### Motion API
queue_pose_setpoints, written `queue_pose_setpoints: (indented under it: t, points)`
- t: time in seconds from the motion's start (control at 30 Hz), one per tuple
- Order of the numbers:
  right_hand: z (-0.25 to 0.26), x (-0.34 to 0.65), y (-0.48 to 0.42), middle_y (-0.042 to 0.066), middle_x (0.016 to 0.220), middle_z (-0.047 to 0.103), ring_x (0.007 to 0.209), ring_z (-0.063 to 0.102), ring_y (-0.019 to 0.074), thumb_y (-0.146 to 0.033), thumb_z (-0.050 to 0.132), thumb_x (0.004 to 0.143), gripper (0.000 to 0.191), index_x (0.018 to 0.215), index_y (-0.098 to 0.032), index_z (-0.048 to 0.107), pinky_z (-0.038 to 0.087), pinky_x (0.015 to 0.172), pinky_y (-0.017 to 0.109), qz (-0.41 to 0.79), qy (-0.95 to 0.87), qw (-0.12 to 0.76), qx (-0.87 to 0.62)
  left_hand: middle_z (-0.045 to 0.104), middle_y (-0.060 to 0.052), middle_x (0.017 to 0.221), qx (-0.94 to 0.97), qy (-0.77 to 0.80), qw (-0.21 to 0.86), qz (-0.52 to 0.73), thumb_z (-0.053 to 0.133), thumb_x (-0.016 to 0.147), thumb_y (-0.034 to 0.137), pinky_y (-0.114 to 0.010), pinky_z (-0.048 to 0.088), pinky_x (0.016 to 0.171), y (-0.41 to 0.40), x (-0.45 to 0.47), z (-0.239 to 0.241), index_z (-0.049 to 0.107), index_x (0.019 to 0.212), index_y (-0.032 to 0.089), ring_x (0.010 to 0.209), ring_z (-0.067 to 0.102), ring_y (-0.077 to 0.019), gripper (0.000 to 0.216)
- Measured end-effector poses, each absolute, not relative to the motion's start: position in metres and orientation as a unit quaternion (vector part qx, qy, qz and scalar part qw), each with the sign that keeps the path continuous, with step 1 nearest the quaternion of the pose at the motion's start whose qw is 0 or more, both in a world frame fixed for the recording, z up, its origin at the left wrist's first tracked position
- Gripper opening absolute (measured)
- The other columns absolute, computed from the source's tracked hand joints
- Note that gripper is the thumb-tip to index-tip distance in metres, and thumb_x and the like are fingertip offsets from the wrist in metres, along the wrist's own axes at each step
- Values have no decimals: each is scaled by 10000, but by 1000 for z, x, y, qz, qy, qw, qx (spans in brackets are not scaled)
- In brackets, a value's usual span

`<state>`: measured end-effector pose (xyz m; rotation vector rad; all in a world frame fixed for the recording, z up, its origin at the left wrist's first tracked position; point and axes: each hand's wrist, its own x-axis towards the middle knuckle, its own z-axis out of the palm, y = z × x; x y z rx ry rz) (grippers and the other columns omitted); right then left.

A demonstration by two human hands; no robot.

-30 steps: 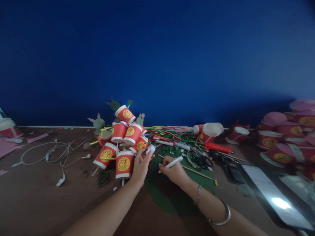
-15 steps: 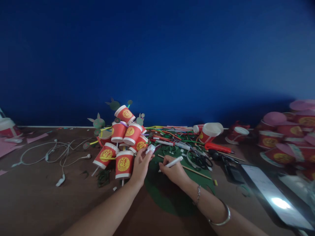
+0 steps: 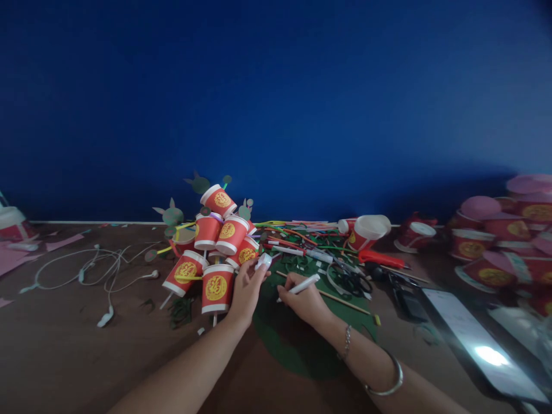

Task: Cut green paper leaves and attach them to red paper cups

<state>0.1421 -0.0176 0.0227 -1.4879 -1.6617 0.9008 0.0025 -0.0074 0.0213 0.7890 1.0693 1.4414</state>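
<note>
From here, the right hand [image 3: 308, 303] holds a pen [image 3: 306, 284] over green paper [image 3: 297, 361]; the left hand [image 3: 246, 293] pinches something white [image 3: 264, 262]. Cups [image 3: 217, 289] pile at eleven o'clock, earphones [image 3: 106, 317] at ten, phone [image 3: 463, 330] at two.

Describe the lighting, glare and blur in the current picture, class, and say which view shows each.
Head view: a bright white spot glares on the phone; head view: the blue wall lightens toward the right, with a dark shadow behind the far-right cups; head view: those cups look smeared, while the white pen in the right hand looks clearer.
</note>
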Motion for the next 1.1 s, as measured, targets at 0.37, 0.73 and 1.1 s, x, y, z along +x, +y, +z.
queue_pose_setpoints:
  t: [0.37,0.73,1.1]
  points:
    - [22,142,-18,-66,417,417,412,347,81,-234,538,659,219,507,-212,382,239,394,191,355,-642,364,-574,659,-65,947,332,456,553,613,708,657,393,-327,503,799,-9,3,25,601,966,161,805,651,-177,401]
    - [23,141,-18,-67,407,418,399,338,76,-217,542,645,215,498,-209,387,228,381,186,352,-636,372,-577,660,-68,952,329,458,552,615,708,654,386,-353,495,813,-9,4,26,602,962,165,805,655,-187,394]
    - [30,145,-12,-86,352,373,367,337,75,-386,532,760,337,527,-220,354,269,408,197,454,-505,499,-538,676,-66,909,311,447,569,616,706,659,377,-323,504,780,-6,2,24,592,980,150,782,656,-175,410]
